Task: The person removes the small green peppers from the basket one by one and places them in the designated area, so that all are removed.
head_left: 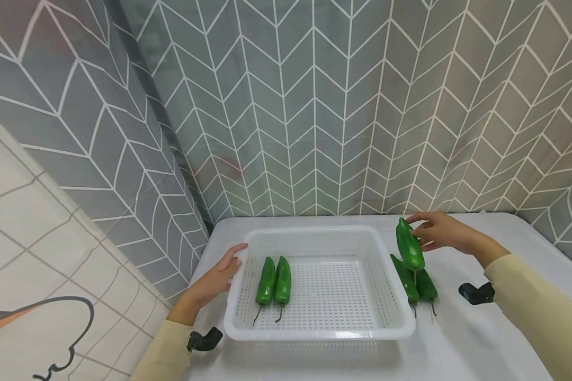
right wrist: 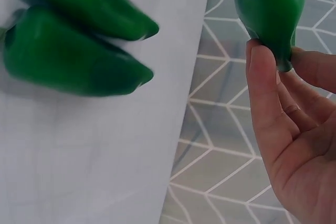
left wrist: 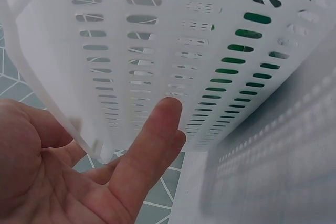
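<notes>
A white plastic basket (head_left: 317, 336) with slotted walls stands on the table, and two green chili peppers (head_left: 282, 281) lie side by side at its left, stems toward me. My left hand (head_left: 217, 275) holds the basket's left rim near the far corner; in the left wrist view its fingers (left wrist: 157, 135) lie against the outer wall. Right of the basket, my right hand (head_left: 440, 232) pinches another green pepper (head_left: 409, 246) near its tip, stem hanging down. This pepper is above two more green peppers (right wrist: 79, 56) lying on the table, partly covering them in the head view.
The table (head_left: 476, 338) has a white cover. Behind and left of it hangs a grey curtain (head_left: 333, 106) with white zigzag lines. A white tiled-pattern sheet (head_left: 38, 233) hangs at the far left.
</notes>
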